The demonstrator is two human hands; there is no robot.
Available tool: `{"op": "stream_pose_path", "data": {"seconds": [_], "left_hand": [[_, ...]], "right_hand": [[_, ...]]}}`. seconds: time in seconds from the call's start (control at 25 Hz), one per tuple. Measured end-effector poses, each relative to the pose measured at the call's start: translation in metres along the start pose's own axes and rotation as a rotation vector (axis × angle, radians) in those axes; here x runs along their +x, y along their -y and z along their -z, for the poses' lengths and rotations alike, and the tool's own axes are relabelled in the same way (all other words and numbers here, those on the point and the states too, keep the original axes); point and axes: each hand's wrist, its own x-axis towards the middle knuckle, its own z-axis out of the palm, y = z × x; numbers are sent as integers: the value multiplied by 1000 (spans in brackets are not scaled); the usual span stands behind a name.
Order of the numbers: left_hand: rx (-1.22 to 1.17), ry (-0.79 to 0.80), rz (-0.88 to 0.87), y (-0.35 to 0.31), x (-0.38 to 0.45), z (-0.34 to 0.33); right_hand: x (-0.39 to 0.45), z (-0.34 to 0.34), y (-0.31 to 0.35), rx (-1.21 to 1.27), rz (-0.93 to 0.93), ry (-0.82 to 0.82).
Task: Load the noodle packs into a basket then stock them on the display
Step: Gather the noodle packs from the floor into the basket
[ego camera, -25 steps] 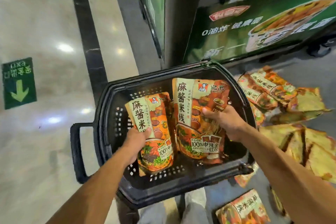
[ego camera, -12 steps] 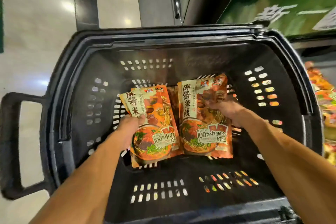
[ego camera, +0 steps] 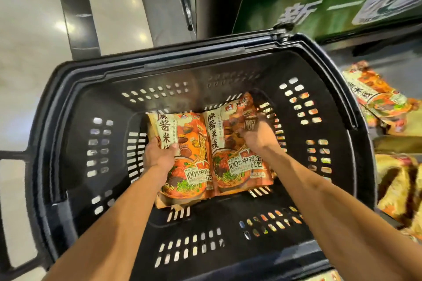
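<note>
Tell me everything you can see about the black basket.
The black basket is a large plastic shopping basket with a thick stepped rim and slotted vents in its walls and floor. A loop handle sticks out on its left side. It sits upright, open top toward the camera. Two orange noodle packs lie side by side on its floor; the left hand and right hand reach inside, each holding a pack. More packs lie outside to its right.

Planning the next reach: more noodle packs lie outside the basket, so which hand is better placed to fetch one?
The right hand. The loose packs lie past the basket's right wall, its side; the left hand would cross over.
</note>
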Motion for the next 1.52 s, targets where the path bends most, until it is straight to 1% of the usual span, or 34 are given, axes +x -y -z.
{"op": "stream_pose_path", "data": {"seconds": [0.12,0.32,0.48,0.56,0.64,0.72,0.84,0.96,1.12,1.24,1.32,1.4,1.52], "left_hand": [[39,-114,3,-1,5,-3],[84,-147,26,0,6,1],[281,-128,-49,-8,-16,17],[434,-99,-159,-15,-36,27],[637,-85,-374,-31,-56,35],[814,-89,-570,-52,-75,43],[1007,-113,-759,-86,-104,56],[1112,-165,-909,-114,-130,71],[1170,-175,-1058,-133,-183,83],[1121,-155,-1136,-139,-227,79],[1107,-141,-1241,-134,-266,65],[1093,-123,-1372,-123,-307,48],[1084,-43,-1524,-98,-364,16]], "right_hand": [[-1,-4,1,-18,41,-17],[-1,-6,-5,-80,-41,-25],[-20,-2,0,-2,-63,-103],[-37,6,3,-39,3,-154],[-58,20,7,-107,157,-188],[-78,36,10,-255,271,-213],[-105,59,14,-487,329,-267],[-133,78,23,-567,351,-306],[-182,113,11,-583,365,-419],[-212,143,-16,-558,373,-486],[-241,166,-55,-481,341,-539],[-274,182,-107,-411,256,-598],[-322,183,-189,-338,114,-619]]}}
